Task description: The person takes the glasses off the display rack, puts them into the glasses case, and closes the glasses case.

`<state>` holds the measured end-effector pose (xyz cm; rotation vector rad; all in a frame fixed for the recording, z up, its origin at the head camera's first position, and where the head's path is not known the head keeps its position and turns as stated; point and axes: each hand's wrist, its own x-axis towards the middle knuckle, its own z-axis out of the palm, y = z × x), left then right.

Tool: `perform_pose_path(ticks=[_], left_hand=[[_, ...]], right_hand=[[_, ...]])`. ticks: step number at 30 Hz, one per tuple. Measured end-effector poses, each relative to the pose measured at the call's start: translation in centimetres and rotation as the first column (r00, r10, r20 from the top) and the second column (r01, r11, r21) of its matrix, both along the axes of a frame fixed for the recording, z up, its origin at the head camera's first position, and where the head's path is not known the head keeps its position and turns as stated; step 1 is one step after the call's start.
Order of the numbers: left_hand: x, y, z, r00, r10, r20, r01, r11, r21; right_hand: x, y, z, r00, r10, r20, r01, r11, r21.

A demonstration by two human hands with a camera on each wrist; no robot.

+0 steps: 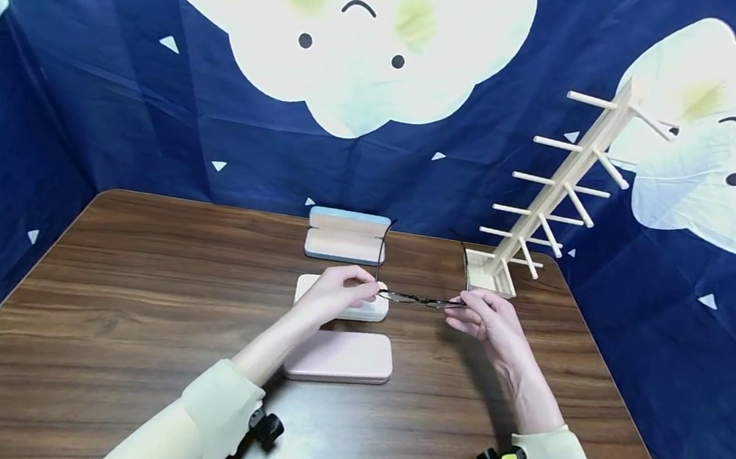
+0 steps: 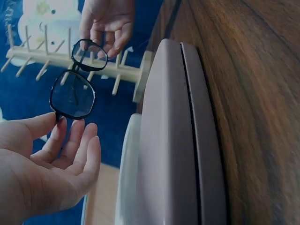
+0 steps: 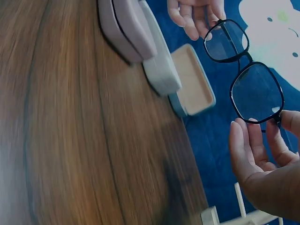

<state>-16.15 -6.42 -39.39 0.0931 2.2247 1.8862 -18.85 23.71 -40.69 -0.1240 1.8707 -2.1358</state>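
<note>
Black-framed eyeglasses (image 3: 250, 58) are held up above the table between both hands, temples unfolded and pointing toward the back wall. My left hand (image 1: 337, 292) pinches one outer end of the frame between thumb and fingers. At the opposite end, my right hand (image 1: 487, 322) pinches the hinge corner the same way. Below the left hand lies a closed white glasses case (image 1: 368, 311), partly covered by that hand. Nearer to me is a closed pink glasses case (image 1: 342, 356), beside the left forearm. Behind the white case, a light-blue glasses case (image 1: 345, 245) stands open with a beige lining.
At the back right of the wooden table (image 1: 122, 322) stands a pale wooden rack (image 1: 556, 184) with several pegs, just beyond the right hand. A dark blue cloth (image 1: 144, 141) printed with clouds hangs behind the table and along its sides.
</note>
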Motion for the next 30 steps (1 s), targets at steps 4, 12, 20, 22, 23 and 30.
perform_pose_path(ticks=[4, 12, 20, 22, 23, 30], left_hand=[[0.8, -1.1, 0.0, 0.999, 0.036, -0.005, -0.036, 0.999, 0.001], [2.2, -2.8, -0.1, 0.993, 0.116, -0.027, -0.116, 0.993, -0.014], [3.4, -4.9, 0.3, 0.984, 0.175, -0.030, -0.176, 0.983, -0.043], [3.8, -5.3, 0.4, 0.981, 0.189, -0.032, -0.190, 0.981, -0.036], [3.9, -5.4, 0.5, 0.980, 0.197, -0.033, -0.198, 0.980, -0.034], [4.9, -6.0, 0.9, 0.966, 0.257, -0.028, -0.257, 0.966, -0.018]], right_hand=[[0.3, -1.3, 0.0, 1.000, 0.000, -0.018, 0.000, 1.000, 0.014], [0.8, -3.9, 0.0, 0.999, -0.010, -0.033, 0.011, 0.999, 0.032], [1.4, -6.5, 0.4, 0.998, -0.016, -0.057, 0.017, 1.000, 0.020], [1.6, -7.1, 0.6, 0.997, -0.021, -0.069, 0.022, 1.000, 0.015], [1.7, -7.3, 0.7, 0.997, -0.023, -0.074, 0.024, 1.000, 0.015], [2.1, -8.6, 0.8, 0.995, -0.047, -0.084, 0.046, 0.999, -0.014]])
